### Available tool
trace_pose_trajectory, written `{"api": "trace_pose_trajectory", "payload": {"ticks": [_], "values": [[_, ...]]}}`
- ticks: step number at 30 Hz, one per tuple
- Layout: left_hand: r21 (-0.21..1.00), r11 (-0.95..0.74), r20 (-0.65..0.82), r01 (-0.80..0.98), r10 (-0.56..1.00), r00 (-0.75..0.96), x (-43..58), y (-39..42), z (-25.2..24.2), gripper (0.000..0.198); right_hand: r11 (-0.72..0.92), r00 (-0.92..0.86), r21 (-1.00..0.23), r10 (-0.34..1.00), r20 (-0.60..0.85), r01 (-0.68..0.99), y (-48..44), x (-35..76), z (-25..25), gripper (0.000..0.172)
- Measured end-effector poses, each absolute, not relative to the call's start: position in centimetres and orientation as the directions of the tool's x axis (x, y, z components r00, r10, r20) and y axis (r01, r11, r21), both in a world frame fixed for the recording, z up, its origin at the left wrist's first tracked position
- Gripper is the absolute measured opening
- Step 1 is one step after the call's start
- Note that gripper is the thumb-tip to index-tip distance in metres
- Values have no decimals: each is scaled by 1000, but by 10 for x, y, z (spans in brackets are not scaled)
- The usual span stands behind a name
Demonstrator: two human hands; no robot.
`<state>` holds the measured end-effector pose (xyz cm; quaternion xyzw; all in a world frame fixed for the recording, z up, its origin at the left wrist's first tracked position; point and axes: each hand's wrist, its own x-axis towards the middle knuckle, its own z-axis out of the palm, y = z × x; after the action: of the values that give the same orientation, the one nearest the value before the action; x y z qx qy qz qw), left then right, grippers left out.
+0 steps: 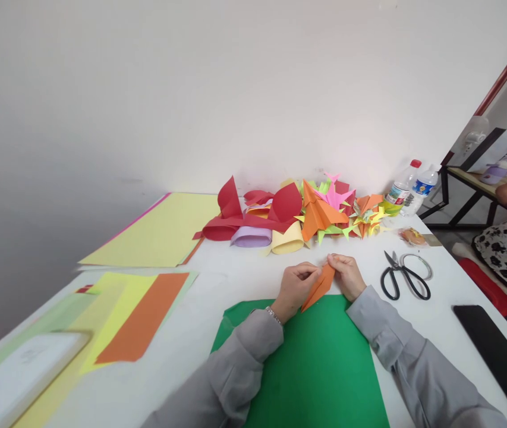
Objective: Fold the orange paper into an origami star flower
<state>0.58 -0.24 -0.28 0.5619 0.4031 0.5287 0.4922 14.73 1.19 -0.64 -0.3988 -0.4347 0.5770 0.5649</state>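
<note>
A green sheet point(320, 362) lies nearest on the white table point(217, 279). Just past its far edge, the left hand point(295, 285) and right hand point(346, 274) pinch a folded orange paper point(320, 286) together. Black scissors point(402, 274) rest at three o'clock; a heap of folded paper shapes point(306, 214) sits at twelve.

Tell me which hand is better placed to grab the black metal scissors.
Right, probably. The right hand pinches the folded orange paper piece beside the black metal scissors, which lie on the white table to its right. The left hand grips the paper's other side, farther away.
</note>
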Motion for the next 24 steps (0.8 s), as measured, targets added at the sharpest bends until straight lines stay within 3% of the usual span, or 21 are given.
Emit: {"api": "trace_pose_trajectory", "payload": {"ticks": [6, 13, 17, 24], "values": [[984, -166, 172, -64, 979, 105, 6, -2, -1, 17, -40, -10, -932, 999, -39, -359, 14, 148, -4, 36], [989, -124, 132, -85, 987, 93, 5, -4, 1, 15, -32, 7, -923, 999, -37, -382, 14, 149, -3, 35], [990, -105, 113, -96, 990, 83, 6, -4, 3, 15, -26, -5, -919, 1000, -26, -394, 13, 149, -2, 43], [989, -105, 114, -107, 990, 86, 6, -4, 3, 17, -20, -30, -950, 999, -11, -312, 11, 148, 0, 53]]}}
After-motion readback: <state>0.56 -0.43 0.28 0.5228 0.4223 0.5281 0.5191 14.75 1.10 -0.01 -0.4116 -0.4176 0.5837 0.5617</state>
